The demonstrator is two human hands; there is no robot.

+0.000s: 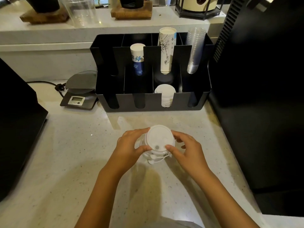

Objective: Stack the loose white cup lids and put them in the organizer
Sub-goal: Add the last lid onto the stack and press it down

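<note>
The left hand (130, 145) and the right hand (185, 148) both hold a stack of white cup lids (158, 140). The fingers wrap around the sides of the stack, one hand on each side. The stack stands on the pale speckled counter (74, 153), in front of the black organizer (153, 99) and a little way from it. The top lid is round and has a small grey dot near its edge.

The organizer has four slots in front and four taller slots at the back. In the front row, the third slot from the left holds another stack of white lids (166, 96). The other three front slots look dark, and I cannot tell what is in them. In the back row, the second slot holds white and blue paper cups (137, 60). The third slot holds tall white paper cups with drawings (167, 50). The fourth slot holds clear plastic cups (195, 50). The first back slot looks dark.

Just left of the organizer sits a small kitchen scale (80, 89) with a little screen.
</note>
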